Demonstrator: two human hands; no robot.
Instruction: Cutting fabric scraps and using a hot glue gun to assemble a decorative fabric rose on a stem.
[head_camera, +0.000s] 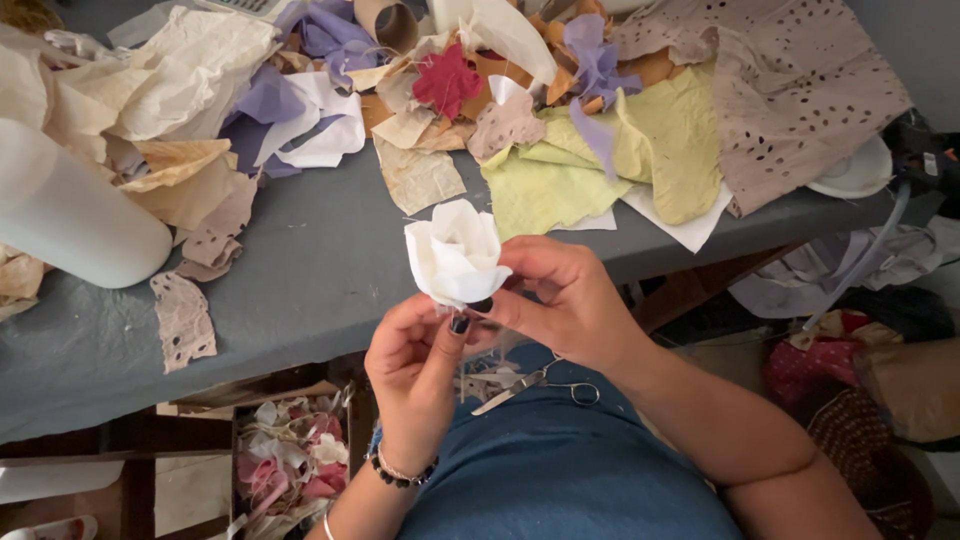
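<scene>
Above grey table (300, 270); hands (490, 320) pinching white fabric flower (455, 252)

A bare strip of grey tabletop (310, 250) lies open just ahead of the hands. Fabric scraps (560, 130) crowd the far edge, a white cylinder (70, 215) blocks the left, and scissors (535, 383) rest on the lap below.
</scene>
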